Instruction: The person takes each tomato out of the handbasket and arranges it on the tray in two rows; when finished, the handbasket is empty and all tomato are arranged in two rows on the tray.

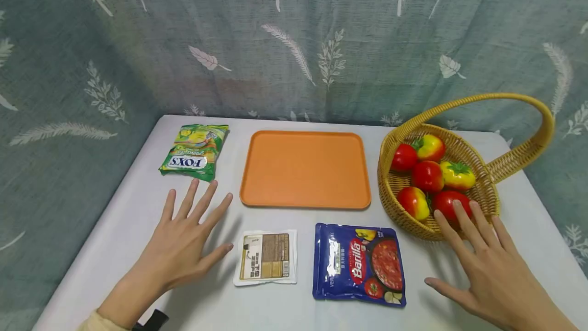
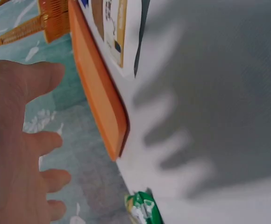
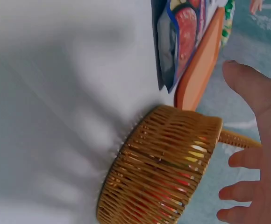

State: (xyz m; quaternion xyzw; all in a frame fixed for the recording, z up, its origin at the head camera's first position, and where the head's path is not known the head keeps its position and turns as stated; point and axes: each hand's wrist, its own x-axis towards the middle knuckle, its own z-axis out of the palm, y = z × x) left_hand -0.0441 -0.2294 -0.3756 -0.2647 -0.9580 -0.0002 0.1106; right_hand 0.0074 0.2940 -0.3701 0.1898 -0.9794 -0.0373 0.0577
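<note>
My left hand (image 1: 184, 241) hovers palm down over the table's left side, fingers spread and holding nothing. Just beyond its fingertips lies a green Fox's candy bag (image 1: 195, 151). To the right of its thumb is a small white packet with a brown label (image 1: 266, 257). My right hand (image 1: 491, 264), also spread and holding nothing, is above the table at the right. Its fingertips overlap the near rim of a wicker basket (image 1: 390, 193) in the head view. Left of its thumb lies a blue Barilla sauce pouch (image 1: 360, 264). The right wrist view shows the basket's woven side (image 3: 159, 168) beside the fingers.
An orange tray (image 1: 305, 170) lies at the back middle of the white table (image 1: 184, 310). Several red and yellow fruits or vegetables (image 1: 428, 176) fill the basket, whose tall handle (image 1: 500, 97) arches to the right. A patterned green curtain (image 1: 248, 40) hangs behind and at the sides.
</note>
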